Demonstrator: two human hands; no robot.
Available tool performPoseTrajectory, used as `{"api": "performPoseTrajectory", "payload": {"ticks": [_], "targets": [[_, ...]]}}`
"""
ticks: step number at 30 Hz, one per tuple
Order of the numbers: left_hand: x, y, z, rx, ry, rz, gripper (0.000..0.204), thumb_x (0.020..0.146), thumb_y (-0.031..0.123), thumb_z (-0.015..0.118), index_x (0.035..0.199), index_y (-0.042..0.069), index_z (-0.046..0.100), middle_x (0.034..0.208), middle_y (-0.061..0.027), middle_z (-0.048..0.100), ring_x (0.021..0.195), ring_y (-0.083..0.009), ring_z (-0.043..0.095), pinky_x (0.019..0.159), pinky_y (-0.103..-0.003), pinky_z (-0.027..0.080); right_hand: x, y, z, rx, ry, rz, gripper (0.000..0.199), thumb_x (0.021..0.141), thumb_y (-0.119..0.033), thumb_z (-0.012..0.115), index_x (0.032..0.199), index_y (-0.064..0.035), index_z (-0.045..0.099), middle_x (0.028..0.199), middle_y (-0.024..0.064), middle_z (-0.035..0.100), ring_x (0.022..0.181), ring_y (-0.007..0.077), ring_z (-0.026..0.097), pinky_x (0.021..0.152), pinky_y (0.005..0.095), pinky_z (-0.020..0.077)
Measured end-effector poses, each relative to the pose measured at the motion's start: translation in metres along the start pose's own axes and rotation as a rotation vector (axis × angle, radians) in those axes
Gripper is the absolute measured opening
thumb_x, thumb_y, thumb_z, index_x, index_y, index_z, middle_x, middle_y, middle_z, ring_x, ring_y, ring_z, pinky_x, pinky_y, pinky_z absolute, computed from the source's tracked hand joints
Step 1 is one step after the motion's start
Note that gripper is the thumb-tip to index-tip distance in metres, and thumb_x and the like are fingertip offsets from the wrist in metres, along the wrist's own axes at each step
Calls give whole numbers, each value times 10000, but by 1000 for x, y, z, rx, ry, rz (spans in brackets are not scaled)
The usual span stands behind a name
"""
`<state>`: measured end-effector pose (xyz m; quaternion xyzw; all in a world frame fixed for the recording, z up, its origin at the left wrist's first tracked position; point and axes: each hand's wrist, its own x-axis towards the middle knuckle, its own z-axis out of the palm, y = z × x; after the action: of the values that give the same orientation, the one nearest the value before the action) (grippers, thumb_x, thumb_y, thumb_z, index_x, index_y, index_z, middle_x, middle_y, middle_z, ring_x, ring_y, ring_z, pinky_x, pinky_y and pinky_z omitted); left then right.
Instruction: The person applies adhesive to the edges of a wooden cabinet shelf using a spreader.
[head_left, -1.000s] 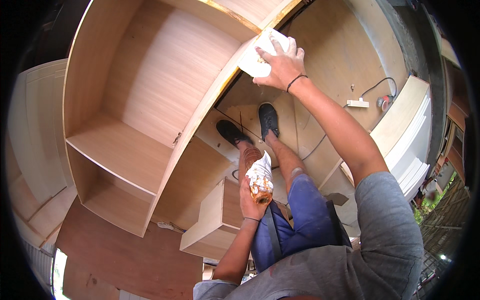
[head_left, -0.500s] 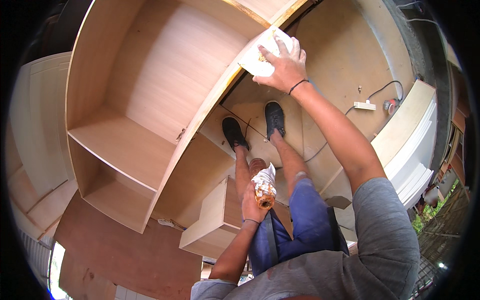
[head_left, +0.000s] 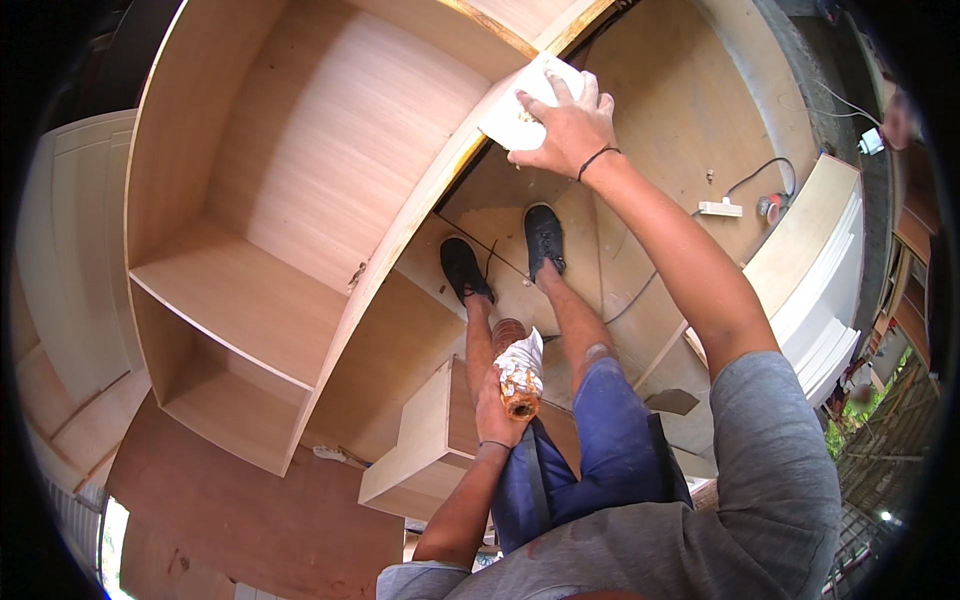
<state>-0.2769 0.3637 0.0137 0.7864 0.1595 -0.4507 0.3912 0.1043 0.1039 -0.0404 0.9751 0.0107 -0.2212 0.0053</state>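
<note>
My right hand point(head_left: 566, 125) reaches up to the cabinet's long edge and grips a white square piece point(head_left: 505, 118), its fingers spread over the top. Between the fingers a crumbly or stained patch shows; what it is, I cannot make out. The pale wooden cabinet point(head_left: 330, 130) lies beneath that piece, with yellowish smears along its edge. Down by my legs, my left hand point(head_left: 495, 408) is wrapped round a brown bottle point(head_left: 521, 405) with a crumpled white cloth point(head_left: 521, 362) around it. Orange-brown stains cover the cloth and the bottle's open end, which points toward me.
A smaller wooden box point(head_left: 415, 460) stands left of my legs. To the right are a stack of white panels point(head_left: 835, 290), a power strip point(head_left: 720, 209) and a red round tool point(head_left: 770, 207). A cable point(head_left: 640, 290) runs over the floor near my feet.
The whole view has shifted slightly. Both hands keep their grips in nearly the same places, the right one still on the white piece at the cabinet edge.
</note>
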Motion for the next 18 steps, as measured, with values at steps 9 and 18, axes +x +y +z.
{"api": "performPoseTrajectory", "payload": {"ticks": [9, 18], "targets": [[-3, 15, -14, 92, 48, 47, 992, 662, 267, 886, 1453, -18, 362, 1452, -212, 475, 1321, -382, 476, 1106, -420, 396, -5, 1, -21, -36, -30, 7, 872, 656, -696, 734, 1432, -344, 547, 1539, 115, 423, 1349, 530, 292, 1042, 617, 321], [-8, 3, -32, 28, 51, 46, 990, 646, 238, 890, 1460, 6, 374, 1423, -214, 507, 1280, -382, 520, 1073, -423, 434, -53, -5, 3, 20, -22, 1, 870, 639, -682, 756, 1416, -341, 563, 1548, 143, 397, 1375, 546, 235, 1041, 667, 306]]}}
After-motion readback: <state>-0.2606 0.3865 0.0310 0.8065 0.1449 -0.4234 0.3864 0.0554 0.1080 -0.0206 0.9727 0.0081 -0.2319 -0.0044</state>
